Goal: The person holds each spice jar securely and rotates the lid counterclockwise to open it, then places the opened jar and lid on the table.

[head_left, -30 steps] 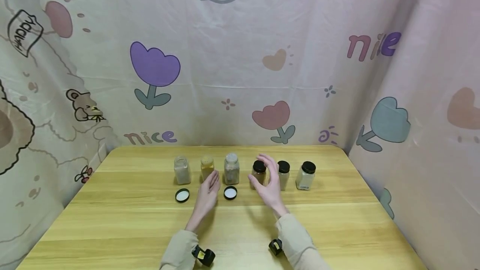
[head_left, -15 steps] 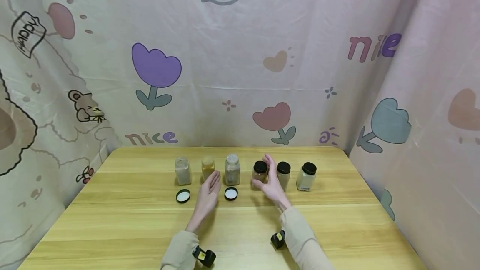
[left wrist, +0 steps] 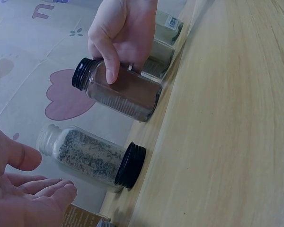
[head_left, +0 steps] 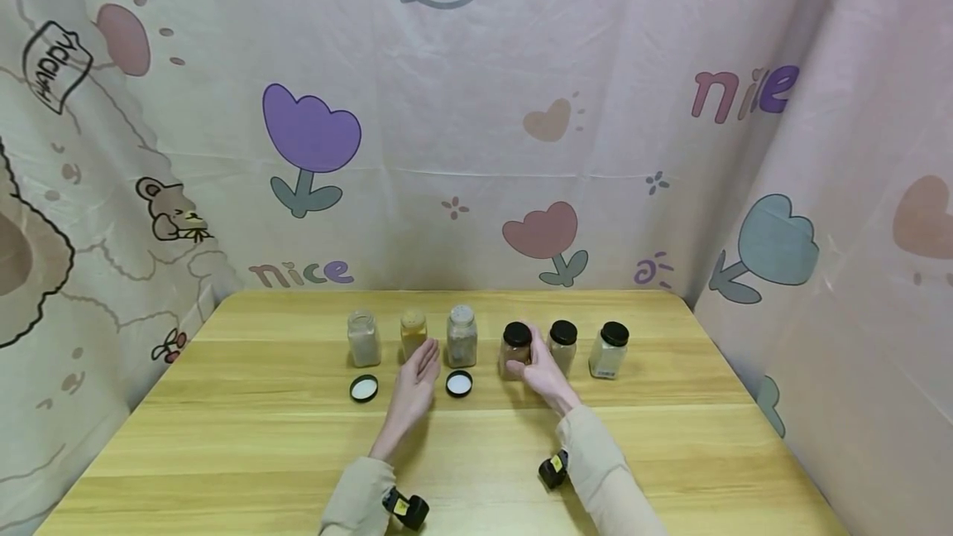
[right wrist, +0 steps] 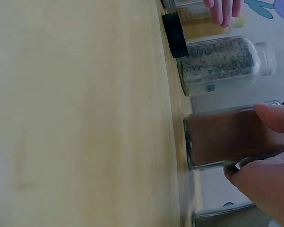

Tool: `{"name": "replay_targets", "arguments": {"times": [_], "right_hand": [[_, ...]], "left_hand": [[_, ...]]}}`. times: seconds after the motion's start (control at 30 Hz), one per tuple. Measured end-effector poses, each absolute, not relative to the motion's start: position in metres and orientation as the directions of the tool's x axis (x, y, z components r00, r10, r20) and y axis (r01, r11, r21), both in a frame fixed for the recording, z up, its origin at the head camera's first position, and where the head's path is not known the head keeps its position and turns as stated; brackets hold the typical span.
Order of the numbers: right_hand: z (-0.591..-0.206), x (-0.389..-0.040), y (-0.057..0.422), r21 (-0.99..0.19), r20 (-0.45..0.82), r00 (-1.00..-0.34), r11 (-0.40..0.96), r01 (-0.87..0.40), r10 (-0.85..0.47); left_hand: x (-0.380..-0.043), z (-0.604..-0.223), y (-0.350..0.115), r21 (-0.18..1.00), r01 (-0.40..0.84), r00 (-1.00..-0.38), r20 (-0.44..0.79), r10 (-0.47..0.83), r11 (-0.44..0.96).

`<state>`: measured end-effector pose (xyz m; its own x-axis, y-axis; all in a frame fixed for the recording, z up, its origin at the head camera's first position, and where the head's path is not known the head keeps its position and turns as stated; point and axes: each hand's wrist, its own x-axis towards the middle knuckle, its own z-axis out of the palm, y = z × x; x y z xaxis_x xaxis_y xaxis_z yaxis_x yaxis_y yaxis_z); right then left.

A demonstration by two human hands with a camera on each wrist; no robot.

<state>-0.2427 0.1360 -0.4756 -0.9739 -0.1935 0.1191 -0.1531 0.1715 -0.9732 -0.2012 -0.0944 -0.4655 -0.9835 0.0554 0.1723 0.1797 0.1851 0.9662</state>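
My right hand grips a glass spice jar of brown powder, its thumb on the near side and fingers behind. This jar stands upright with its black lid on. My left hand is relaxed, thumb apart from the fingers, holding nothing. Partly hidden behind its fingertips is an uncapped jar of yellow powder. Between the hands stands an uncapped jar of grey, speckled seasoning. In front of it a black lid lies with its white inside up.
An uncapped jar of whitish contents stands at the left of the row, another upturned lid before it. Two black-capped jars, one greyish and one pale, stand right of my right hand. A printed curtain hangs behind the wooden table.
My right hand has moved slightly right and lower, and its raised, spread fingers have closed round the brown-powder jar. The left hand stays in place.
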Motion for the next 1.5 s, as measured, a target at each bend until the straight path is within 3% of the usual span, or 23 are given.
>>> {"name": "replay_targets", "arguments": {"times": [0.27, 0.57, 0.7, 0.93, 1.1, 1.5], "right_hand": [[-0.474, -0.224, 0.138, -0.959, 0.078, -0.965, 0.245, -0.141, -0.249], [-0.474, -0.206, 0.146, -0.941, 0.1, -0.918, 0.265, -0.213, -0.384], [-0.478, -0.206, 0.147, -0.945, 0.127, -0.906, 0.227, -0.234, -0.404], [-0.48, -0.208, 0.147, -0.947, 0.149, -0.886, 0.196, -0.256, -0.438], [-0.48, -0.207, 0.145, -0.957, 0.141, -0.878, 0.165, -0.24, -0.457], [-0.484, -0.205, 0.139, -0.962, 0.185, -0.849, 0.088, -0.26, -0.495]], "left_hand": [[-0.202, -0.467, -0.092, 0.968, 0.175, -0.984, 0.168, 0.056, 0.178], [-0.197, -0.467, -0.087, 0.966, 0.21, -0.977, 0.201, 0.074, 0.148], [-0.195, -0.468, -0.083, 0.956, 0.276, -0.96, 0.269, 0.071, 0.103], [-0.192, -0.468, -0.075, 0.908, 0.398, -0.912, 0.407, -0.053, 0.131], [-0.191, -0.467, -0.072, 0.897, 0.427, -0.904, 0.422, 0.067, 0.114], [-0.184, -0.466, -0.067, 0.808, 0.569, -0.8, 0.502, 0.33, 0.151]]}}
